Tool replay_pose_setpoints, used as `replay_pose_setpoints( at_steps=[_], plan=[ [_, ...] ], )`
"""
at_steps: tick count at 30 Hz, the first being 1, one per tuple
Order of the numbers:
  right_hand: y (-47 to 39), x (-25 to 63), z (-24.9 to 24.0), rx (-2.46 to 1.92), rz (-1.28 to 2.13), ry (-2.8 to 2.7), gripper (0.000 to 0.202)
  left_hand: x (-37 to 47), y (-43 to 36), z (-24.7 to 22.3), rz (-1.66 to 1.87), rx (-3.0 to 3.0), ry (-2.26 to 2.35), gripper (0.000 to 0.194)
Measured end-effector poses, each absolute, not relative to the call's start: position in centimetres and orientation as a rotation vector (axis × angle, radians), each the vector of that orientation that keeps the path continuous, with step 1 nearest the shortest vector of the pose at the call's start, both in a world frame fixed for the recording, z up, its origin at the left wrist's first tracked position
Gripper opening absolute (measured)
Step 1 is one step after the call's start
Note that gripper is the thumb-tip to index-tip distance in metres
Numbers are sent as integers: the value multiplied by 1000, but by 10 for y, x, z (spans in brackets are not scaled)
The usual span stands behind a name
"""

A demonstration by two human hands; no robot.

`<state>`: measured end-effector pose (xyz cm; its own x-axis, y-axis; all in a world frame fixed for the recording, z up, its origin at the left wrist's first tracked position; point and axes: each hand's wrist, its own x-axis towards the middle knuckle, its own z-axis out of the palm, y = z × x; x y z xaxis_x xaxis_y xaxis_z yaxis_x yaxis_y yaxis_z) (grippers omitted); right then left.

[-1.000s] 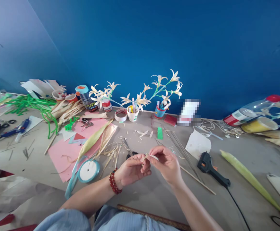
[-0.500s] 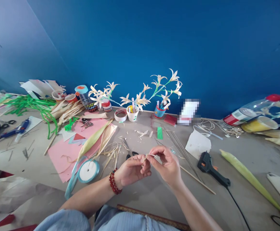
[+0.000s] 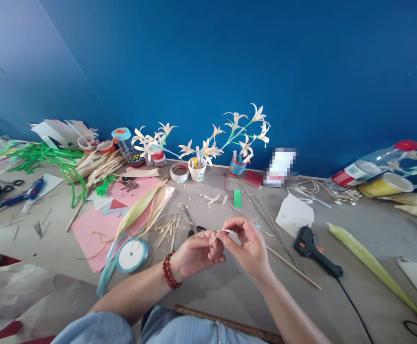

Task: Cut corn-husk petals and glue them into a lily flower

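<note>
Fingertips meet over the table, where a small pale petal-shaped piece of husk (image 3: 227, 231) shows between them. My right hand (image 3: 247, 246) pinches this husk petal between thumb and forefinger, the other fingers curled. My left hand (image 3: 198, 252), with a red bead bracelet at the wrist, is closed in a pinch at the petal's inner end; what else it holds is hidden by the fingers. Scissors (image 3: 194, 230) with black handles lie just beyond the left hand. Loose petals (image 3: 213, 198) are scattered farther back.
A glue gun (image 3: 314, 253) and a wooden stick (image 3: 294, 267) lie to the right, near thin wires (image 3: 266, 215). A ribbon spool (image 3: 131, 254), pink paper (image 3: 90, 239) and husks (image 3: 140, 205) are at left. Husk flowers (image 3: 212, 150) stand in cups along the wall.
Both hands stay almost in place. The right fingers have shifted very slightly at the petal, which shows a little more curved; the objects on the table are unchanged.
</note>
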<state>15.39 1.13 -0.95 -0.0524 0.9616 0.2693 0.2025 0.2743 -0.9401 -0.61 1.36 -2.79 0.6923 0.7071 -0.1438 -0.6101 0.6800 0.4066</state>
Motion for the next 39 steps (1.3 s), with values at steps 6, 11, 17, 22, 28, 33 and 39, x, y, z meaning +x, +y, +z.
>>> replay_pose_setpoints(
  at_steps=[6, 11, 17, 22, 28, 33, 39],
  plan=[
    [13, 152, -9, -1111, 934, -1475, 11, -6, 13, -27, 755, 354, 319, 13],
    [12, 154, -7, -1063, 949, -1467, 12, -6, 13, -28, 750, 336, 328, 13],
    [12, 156, -8, -1012, 1015, -1453, 15, -6, 13, -28, 739, 321, 310, 10],
    [13, 154, -11, -1032, 1041, -1431, 12, -6, 13, -29, 736, 329, 307, 7],
    [14, 153, -12, -1047, 1011, -1454, 13, -5, 13, -31, 750, 355, 321, 9],
    [14, 155, -13, -1035, 1017, -1437, 14, -4, 13, -29, 759, 375, 331, 14],
    [8, 157, -14, -1020, 1189, -1331, 11, -5, 11, -30, 856, 501, 411, 22]
  ],
)
